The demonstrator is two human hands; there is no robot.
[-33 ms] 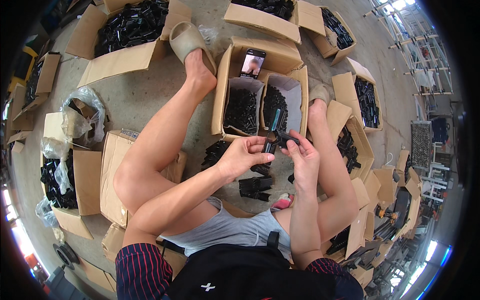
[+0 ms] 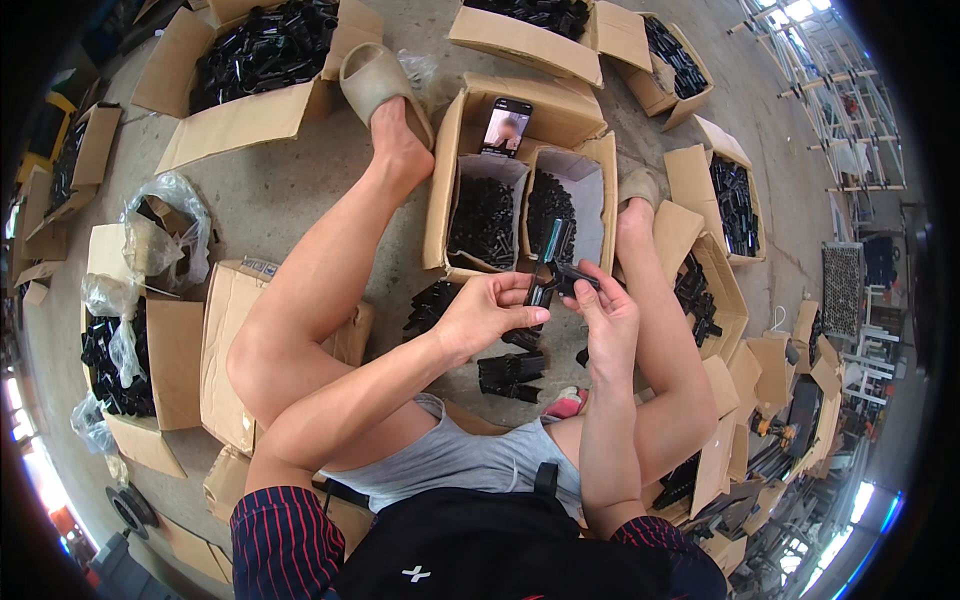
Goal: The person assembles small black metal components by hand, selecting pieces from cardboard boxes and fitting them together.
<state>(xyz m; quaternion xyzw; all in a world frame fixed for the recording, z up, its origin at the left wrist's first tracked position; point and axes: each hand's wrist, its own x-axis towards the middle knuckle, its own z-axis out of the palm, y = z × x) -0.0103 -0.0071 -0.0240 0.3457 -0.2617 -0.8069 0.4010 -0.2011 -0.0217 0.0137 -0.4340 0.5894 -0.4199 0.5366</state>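
Between my knees I hold a glossy black angular plastic part [image 2: 551,245] in both hands. My left hand [image 2: 482,315] closes on its lower end with thumb and fingers. A black arm of it, or a second piece against it, is pinched by my right hand [image 2: 607,312]; I cannot tell whether the two are joined. Just beyond my hands is a cardboard box [image 2: 437,215] with two grey-lined compartments. Small black pieces [image 2: 484,215] fill the left compartment, and more black pieces [image 2: 548,200] lie in the right one. Below my hands are several ribbed black parts [image 2: 510,374].
A phone [image 2: 506,127] leans upright inside the box's far end. Open cartons of black parts surround me, including a large carton [image 2: 240,128] at far left and another carton [image 2: 738,200] at right. A plastic bag [image 2: 165,235] drapes over the left carton. Metal racks [image 2: 835,110] stand at far right.
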